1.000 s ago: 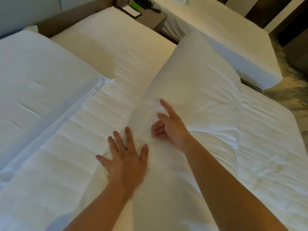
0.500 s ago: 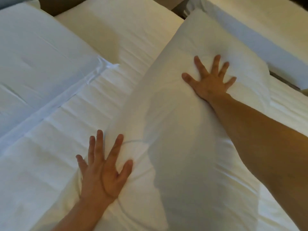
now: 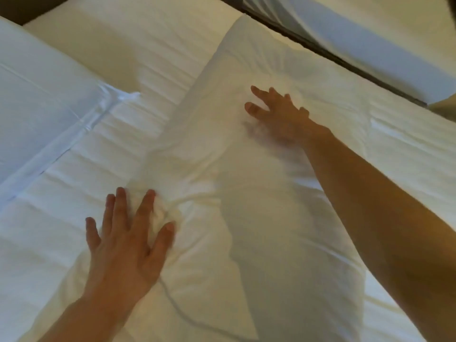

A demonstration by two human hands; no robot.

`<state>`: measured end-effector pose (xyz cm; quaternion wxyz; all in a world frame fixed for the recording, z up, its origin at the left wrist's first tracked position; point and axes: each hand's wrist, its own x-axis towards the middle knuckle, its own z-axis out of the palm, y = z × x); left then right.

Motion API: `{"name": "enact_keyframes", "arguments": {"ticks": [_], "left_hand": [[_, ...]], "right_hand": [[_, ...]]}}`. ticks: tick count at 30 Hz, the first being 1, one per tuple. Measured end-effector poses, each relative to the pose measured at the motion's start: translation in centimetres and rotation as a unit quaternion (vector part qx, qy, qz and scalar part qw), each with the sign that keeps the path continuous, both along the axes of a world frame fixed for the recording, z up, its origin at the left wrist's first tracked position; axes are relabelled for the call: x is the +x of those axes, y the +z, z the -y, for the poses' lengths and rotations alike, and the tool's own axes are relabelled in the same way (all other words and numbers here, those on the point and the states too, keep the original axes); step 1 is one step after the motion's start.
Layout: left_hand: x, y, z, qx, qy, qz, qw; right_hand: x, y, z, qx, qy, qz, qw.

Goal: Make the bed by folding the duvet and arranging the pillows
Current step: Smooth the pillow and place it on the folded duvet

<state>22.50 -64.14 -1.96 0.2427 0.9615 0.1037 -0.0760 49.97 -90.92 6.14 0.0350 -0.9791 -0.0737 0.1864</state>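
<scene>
A: On the left, what had changed?
B: The left hand (image 3: 123, 243) stayed flat, fingers spread, on the pillow (image 3: 246, 193) lying across the bed (image 3: 61, 206).
A: And right?
B: The right hand (image 3: 278, 114), open and gripping nothing, had slid leftward, smoothing; arranging seemed nearly done.

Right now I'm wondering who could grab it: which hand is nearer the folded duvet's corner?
Left. The left hand lies just below the duvet corner; the right hand rests farther off, across the pillow.
</scene>
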Motion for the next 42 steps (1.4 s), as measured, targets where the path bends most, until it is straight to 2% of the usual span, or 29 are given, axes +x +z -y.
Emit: {"name": "enact_keyframes", "arguments": {"ticks": [2, 4, 7, 12, 15, 16, 18, 20, 22, 27, 33, 38, 42], "left_hand": [[1.4, 2.8, 2.9, -0.008, -0.026, 0.059, 0.998], [1.8, 3.9, 6.8, 0.018, -0.117, 0.094, 0.988], [1.0, 2.1, 10.5, 0.067, -0.206, 0.048, 0.975], [1.3, -0.2, 11.5, 0.12, -0.219, 0.01, 0.968], [-0.4, 2.5, 13.2, 0.053, -0.175, -0.035, 0.983], [-2.1, 3.7, 14.4, 0.026, -0.18, -0.024, 0.983], [-6.2, 5.7, 17.0, -0.011, -0.251, 0.037, 0.967], [-9.7, 5.8, 18.8, -0.011, -0.337, 0.069, 0.939], [-11.0, 4.6, 19.3, 0.011, -0.37, 0.07, 0.926], [-12.2, 1.4, 18.2, 0.038, -0.367, 0.092, 0.925], [-13.6, -0.8, 16.9, 0.021, -0.356, 0.102, 0.929], [-14.1, 0.5, 16.5, -0.008, -0.374, 0.076, 0.924], [-11.2, 4.7, 13.5, -0.038, -0.339, 0.141, 0.929]], "right_hand": [[-7.1, 1.2, 2.0, 0.011, -0.058, 0.044, 0.997], [-14.9, 1.2, 3.8, 0.005, -0.126, 0.032, 0.992], [-18.7, -2.1, 6.0, -0.011, -0.163, 0.036, 0.986], [-15.8, -7.2, 6.6, 0.009, -0.149, 0.004, 0.989], [-16.0, -6.0, 7.0, 0.008, -0.137, -0.012, 0.991], [-16.1, -5.2, 7.2, 0.006, -0.134, -0.009, 0.991], [-16.2, -3.9, 7.5, 0.004, -0.133, 0.028, 0.991], [-15.6, -3.2, 8.1, 0.009, -0.143, 0.068, 0.987], [-14.1, -3.1, 8.8, 0.014, -0.156, 0.08, 0.984], [-8.4, -4.6, 9.6, 0.02, -0.172, 0.058, 0.983], [-5.8, -7.2, 9.7, -0.013, -0.138, 0.025, 0.99], [-5.3, -5.1, 9.4, 0.01, -0.149, -0.029, 0.988], [-8.2, -3.0, 10.7, 0.047, -0.143, 0.012, 0.989]]}}
